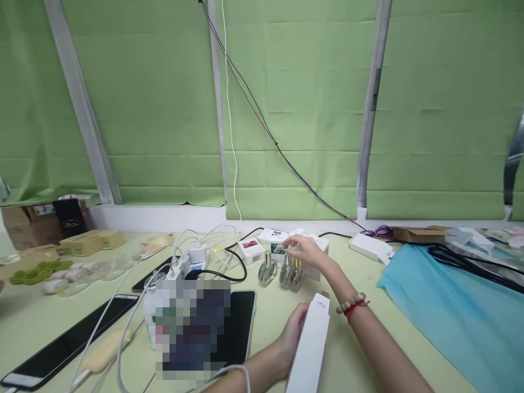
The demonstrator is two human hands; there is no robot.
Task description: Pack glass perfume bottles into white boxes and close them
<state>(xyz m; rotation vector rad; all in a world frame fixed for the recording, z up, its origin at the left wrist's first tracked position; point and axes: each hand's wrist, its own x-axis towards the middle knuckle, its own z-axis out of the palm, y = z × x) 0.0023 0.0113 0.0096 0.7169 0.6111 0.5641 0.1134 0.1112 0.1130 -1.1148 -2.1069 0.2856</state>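
Note:
My left hand (290,339) is closed round the side of a long white carton (311,341), whose end flap stands up at the far end. My right hand (306,251) is above the small glass bottles, thumb and fingers apart near their caps. A clear glass bottle (267,271) with a gold-coloured neck stands just left of it. Two more glass bottles (291,276) stand close together under the right hand, their tops partly covered by it. Behind them are small white boxes (273,236), partly hidden by the hand.
A white box with a red panel (251,251) lies left of the bottles. Tangled cables and a power strip (179,268) stand beside a dark tablet (241,322). A phone (69,341) lies at left. Blue sheeting (446,322) covers the right side, near an open white carton (370,248).

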